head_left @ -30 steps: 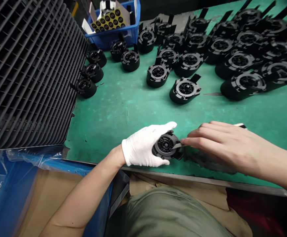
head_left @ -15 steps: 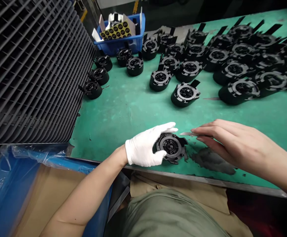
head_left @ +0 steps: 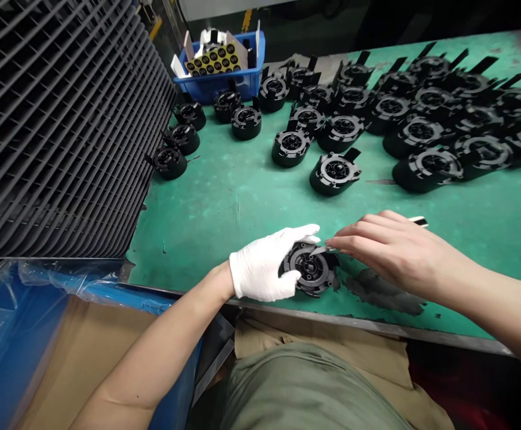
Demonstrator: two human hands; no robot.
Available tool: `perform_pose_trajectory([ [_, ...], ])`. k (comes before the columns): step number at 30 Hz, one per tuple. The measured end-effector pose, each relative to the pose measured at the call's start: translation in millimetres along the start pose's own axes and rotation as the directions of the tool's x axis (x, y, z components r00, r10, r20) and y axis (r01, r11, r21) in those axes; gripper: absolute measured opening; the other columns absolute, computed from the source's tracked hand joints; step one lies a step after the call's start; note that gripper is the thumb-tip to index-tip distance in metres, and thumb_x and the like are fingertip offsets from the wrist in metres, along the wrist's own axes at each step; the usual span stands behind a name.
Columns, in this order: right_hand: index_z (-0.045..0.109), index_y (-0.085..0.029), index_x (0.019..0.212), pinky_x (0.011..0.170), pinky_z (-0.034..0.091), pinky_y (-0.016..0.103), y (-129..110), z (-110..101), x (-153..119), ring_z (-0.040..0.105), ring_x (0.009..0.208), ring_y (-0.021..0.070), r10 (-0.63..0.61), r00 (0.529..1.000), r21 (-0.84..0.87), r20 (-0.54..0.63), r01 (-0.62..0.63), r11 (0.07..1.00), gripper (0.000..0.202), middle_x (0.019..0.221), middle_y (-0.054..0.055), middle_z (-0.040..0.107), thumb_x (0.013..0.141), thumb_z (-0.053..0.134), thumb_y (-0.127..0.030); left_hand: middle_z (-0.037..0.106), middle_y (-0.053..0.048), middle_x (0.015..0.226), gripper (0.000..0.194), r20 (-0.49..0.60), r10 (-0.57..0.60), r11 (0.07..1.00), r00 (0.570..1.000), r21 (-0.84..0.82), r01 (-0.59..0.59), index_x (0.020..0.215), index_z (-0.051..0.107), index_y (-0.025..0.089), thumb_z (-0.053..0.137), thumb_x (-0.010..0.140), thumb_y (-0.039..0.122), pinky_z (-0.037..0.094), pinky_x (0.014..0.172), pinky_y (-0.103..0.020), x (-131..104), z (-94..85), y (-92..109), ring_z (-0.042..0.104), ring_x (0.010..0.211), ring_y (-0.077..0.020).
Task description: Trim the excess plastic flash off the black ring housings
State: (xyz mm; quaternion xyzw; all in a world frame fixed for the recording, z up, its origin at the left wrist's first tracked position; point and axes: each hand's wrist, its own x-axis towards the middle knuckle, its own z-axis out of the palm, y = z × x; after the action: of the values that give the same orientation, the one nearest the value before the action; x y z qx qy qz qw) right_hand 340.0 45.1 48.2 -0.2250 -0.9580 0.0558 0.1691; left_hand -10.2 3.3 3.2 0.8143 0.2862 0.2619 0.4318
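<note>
My left hand (head_left: 267,266), in a white glove, curls around the left side of a round black plastic part (head_left: 311,269) lying on the green table. That part has a ring and a small hub facing up, with tabs at its edge. Bare and closed, my right hand (head_left: 381,251) holds a craft knife (head_left: 418,221). The knife's pale handle end sticks out behind the knuckles. Its thin blade lies over the part's upper right rim; I cannot tell whether it touches. The palm hides most of the handle.
Several similar black round parts (head_left: 334,173) stand across the back and right of the green table (head_left: 206,221). A blue bin (head_left: 224,83) with packaging sits at the back. Stacked dark grids (head_left: 63,131) rise at left, above a plastic-lined blue box (head_left: 22,310) holding cardboard.
My right hand has moved left with the knife, bringing the blade from beside the part to over its rim. My left hand keeps its hold on the part.
</note>
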Motion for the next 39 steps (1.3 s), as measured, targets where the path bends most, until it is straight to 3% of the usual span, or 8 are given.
perform_pose_trajectory([
  [9,0.077,-0.027,0.151,0.086,0.045,0.041,8.8,-7.7,17.9,0.071,0.096,0.0236,-0.116,0.993,0.007,0.019,0.116,0.993,0.048,0.121,0.006,0.089,0.122,0.052,0.001,0.071,-0.024,0.19,0.126,-0.011,-0.022,0.999,1.0,-0.03,0.022,0.204,0.028,0.023,0.084,0.09,0.022,0.057,0.155,-0.075,-1.7,0.2,-2.0,0.071,0.177,-0.0477],
  [14,0.077,-0.028,0.147,0.083,0.045,0.04,9.7,-9.2,20.1,0.07,0.092,0.0218,-0.127,0.992,0.022,-0.022,0.127,0.992,0.046,0.119,0.004,0.09,0.122,0.052,0.001,0.072,-0.023,0.188,0.117,-0.024,0.012,1.0,1.0,-0.005,-0.012,0.201,0.029,0.021,0.079,0.096,0.023,0.059,0.153,-0.071,-2.5,1.0,-0.7,0.072,0.177,-0.0446],
  [21,0.079,-0.034,0.16,0.086,0.045,0.044,20.5,-13.0,18.0,0.074,0.097,0.0241,-0.116,0.99,0.071,0.081,0.11,0.991,0.055,0.125,0.004,0.093,0.123,0.051,-0.005,0.073,-0.023,0.187,0.114,-0.021,0.012,1.0,1.0,0.003,-0.012,0.2,0.032,0.022,0.08,0.096,0.024,0.06,0.154,-0.07,-1.7,0.4,0.1,0.073,0.176,-0.0447],
  [29,0.08,-0.04,0.16,0.09,0.041,0.047,34.7,-0.7,20.6,0.071,0.097,0.0236,-0.118,0.993,0.144,0.025,0.113,0.983,0.053,0.128,0.003,0.093,0.125,0.05,-0.013,0.071,-0.023,0.191,0.121,-0.022,-0.015,1.0,1.0,-0.028,0.014,0.202,0.033,0.023,0.081,0.091,0.022,0.058,0.154,-0.072,-2.4,-0.4,-0.4,0.073,0.177,-0.0461],
  [39,0.083,-0.036,0.149,0.092,0.042,0.044,33.4,-9.3,38.6,0.071,0.1,0.0241,-0.192,0.978,0.201,0.08,0.173,0.964,0.046,0.128,0.002,0.092,0.125,0.054,-0.009,0.067,-0.021,0.198,0.113,-0.006,-0.019,0.999,1.0,-0.042,0.019,0.201,0.04,0.023,0.078,0.094,0.022,0.061,0.153,-0.065,-3.0,-5.7,2.6,0.074,0.179,-0.0432],
])
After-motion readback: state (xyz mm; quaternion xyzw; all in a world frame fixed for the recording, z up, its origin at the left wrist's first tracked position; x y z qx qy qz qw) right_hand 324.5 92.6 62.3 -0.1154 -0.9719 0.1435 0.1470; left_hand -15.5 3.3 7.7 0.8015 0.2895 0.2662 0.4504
